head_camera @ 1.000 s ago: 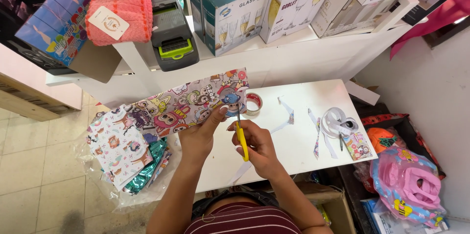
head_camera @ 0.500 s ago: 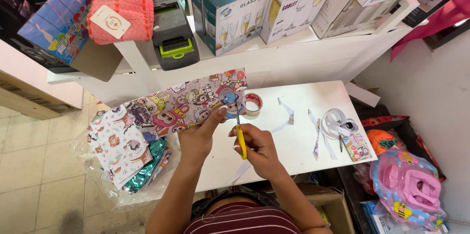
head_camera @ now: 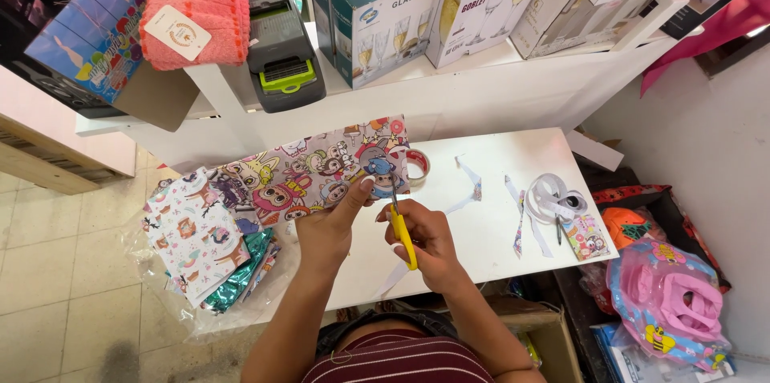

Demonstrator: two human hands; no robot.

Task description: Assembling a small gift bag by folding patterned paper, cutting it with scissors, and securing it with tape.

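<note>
Your right hand (head_camera: 429,239) gripped yellow-handled scissors (head_camera: 403,232), blades in the cartoon-printed wrapping paper (head_camera: 317,174). Your left hand (head_camera: 330,226) pinched the paper's edge over the white table (head_camera: 497,231).

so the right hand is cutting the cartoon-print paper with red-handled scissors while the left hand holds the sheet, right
Not quite: the scissors have yellow handles, not red. The head view shows it. The rest stands: the right hand works the scissors at the edge of the cartoon-print paper, and the left hand holds the sheet on the white table.
</note>
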